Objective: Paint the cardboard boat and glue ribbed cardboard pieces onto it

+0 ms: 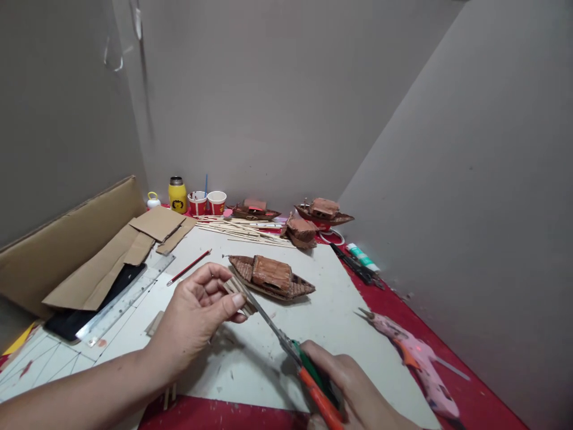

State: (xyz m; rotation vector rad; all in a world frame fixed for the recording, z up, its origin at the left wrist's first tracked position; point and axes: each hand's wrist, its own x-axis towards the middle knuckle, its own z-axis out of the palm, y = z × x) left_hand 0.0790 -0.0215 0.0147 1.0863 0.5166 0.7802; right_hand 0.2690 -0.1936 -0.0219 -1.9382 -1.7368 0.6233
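My left hand [203,310] pinches a small ridged piece of brown cardboard or wood [237,292] between thumb and fingers. My right hand [344,376] is wrapped round the orange and green handles of a pair of scissors [282,340]. The scissor blades reach up and left to the edge of the small piece; whether they are cutting into it is hard to tell. Just behind the piece, a brown model boat [273,275] with a curved roof rests on the white board [331,316].
A pink glue gun [425,370] lies at the right. Cardboard sheets [98,263], a ruler [125,298] and a pencil [190,267] lie left. Thin sticks [242,230], more model boats [324,209], paper cups [216,203] and a yellow bottle [177,196] stand or lie at the back.
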